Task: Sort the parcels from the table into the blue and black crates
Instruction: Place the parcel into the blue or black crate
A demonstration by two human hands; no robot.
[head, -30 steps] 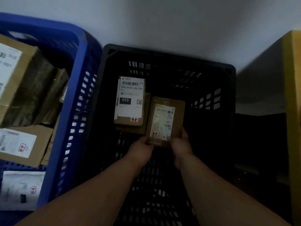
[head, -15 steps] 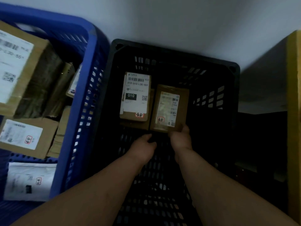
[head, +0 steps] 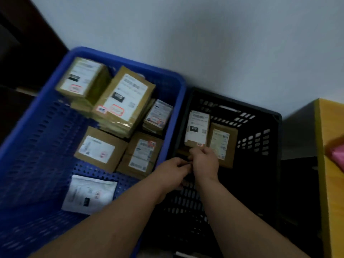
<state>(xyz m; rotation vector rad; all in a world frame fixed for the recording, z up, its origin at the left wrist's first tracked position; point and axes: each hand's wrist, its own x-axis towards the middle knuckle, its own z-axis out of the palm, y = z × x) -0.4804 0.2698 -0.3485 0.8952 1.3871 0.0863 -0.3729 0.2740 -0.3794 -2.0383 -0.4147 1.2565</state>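
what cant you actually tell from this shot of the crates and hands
- Head view: label text on the parcels in the blue crate is blurred.
- Left hand and right hand overlap; whether they hold anything is unclear.
- Black crate floor: dark, partly hidden by forearms.

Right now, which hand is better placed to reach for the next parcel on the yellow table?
Probably the right hand: the table lies on its side, while the left hand sits nearer the blue crate.
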